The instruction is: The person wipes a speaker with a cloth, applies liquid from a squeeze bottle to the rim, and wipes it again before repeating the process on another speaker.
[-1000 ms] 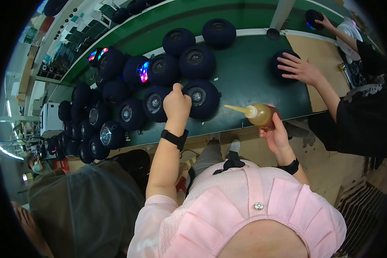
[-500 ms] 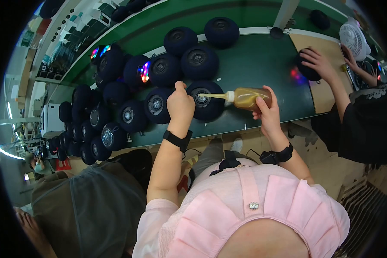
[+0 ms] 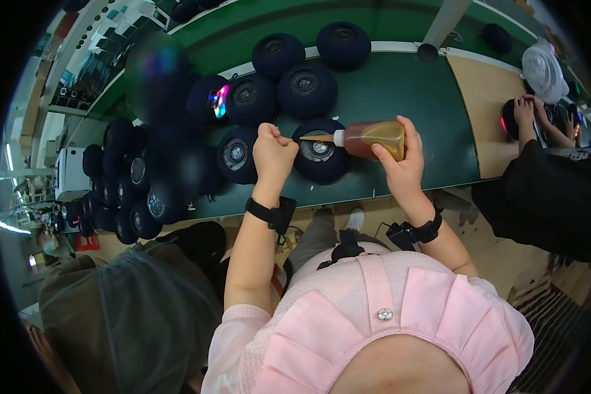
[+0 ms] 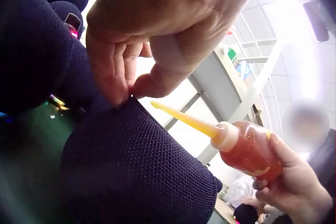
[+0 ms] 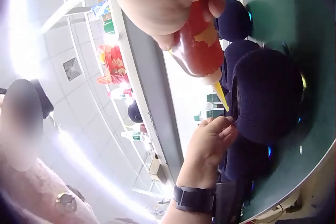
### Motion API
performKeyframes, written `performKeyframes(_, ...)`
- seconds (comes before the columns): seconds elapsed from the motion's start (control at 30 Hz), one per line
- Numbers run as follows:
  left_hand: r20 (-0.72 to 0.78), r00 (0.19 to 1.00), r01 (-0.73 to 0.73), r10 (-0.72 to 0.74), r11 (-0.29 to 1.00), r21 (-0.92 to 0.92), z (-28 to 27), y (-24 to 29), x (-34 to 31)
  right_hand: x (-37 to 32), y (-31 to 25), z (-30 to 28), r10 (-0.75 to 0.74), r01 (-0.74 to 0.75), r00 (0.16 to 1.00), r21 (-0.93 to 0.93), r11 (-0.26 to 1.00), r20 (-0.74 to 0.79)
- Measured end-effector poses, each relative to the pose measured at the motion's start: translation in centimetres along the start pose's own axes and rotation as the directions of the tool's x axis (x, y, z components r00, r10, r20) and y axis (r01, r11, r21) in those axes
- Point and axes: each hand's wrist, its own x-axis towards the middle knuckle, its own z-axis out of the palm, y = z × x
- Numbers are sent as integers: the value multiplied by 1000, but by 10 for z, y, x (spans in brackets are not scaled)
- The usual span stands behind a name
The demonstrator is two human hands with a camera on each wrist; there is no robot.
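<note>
The right hand grips a soft bottle of amber liquid, held sideways, its yellow nozzle over the face of a round dark fabric-covered unit. At that unit's left edge is the left hand; in the left wrist view its thumb and fingertips pinch at the rim of the dark fabric. The nozzle tip is close to those fingertips. In the right wrist view the nozzle points down at the same rim. What exactly the fingertips pinch is too small to tell.
Several similar round units crowd the green table to the left and behind, one with coloured lights. A brown board and a white fan are at the right, near another person's hands. Someone sits at left.
The bottle came in from the right, levelled, and its nozzle now lies over the unit's face. The left hand stays at the rim. The other person's hands moved right with a round unit.
</note>
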Motion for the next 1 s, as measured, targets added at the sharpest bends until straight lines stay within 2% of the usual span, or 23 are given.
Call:
performKeyframes(0.17, -20, 999, -30, 30, 1000, -3, 1, -2, -1, 0, -6, 1, -42, 41, 999, -60, 997, -18)
performKeyframes(0.23, -19, 999, -28, 28, 1000, 6, 2, -2, 0, 0, -6, 3, -131, 124, 990, -138, 983, -46)
performKeyframes(0.33, -16, 999, -34, 34, 999, 7, 2, -3, 0, -1, -10, 3, -157, 150, 987, -149, 978, -39)
performKeyframes(0.77, 54, 997, -52, 58, 994, -93, 6, -3, 10, -10, 0, 3, -134, 126, 989, -117, 985, -58)
performKeyframes(0.93, 120, 988, -82, 99, 987, -138, 11, -5, 24, -17, 26, 3, 68, -61, 990, 64, 996, -120)
performKeyframes(0.97, 146, 983, -95, 116, 985, -144, 12, -4, 28, -17, 25, 1, 68, -60, 990, 64, 996, -126)
performKeyframes(1.0, 148, 982, -100, 121, 985, -144, 13, -6, 33, -18, 21, -1, 273, -247, 958, 238, 939, -85)
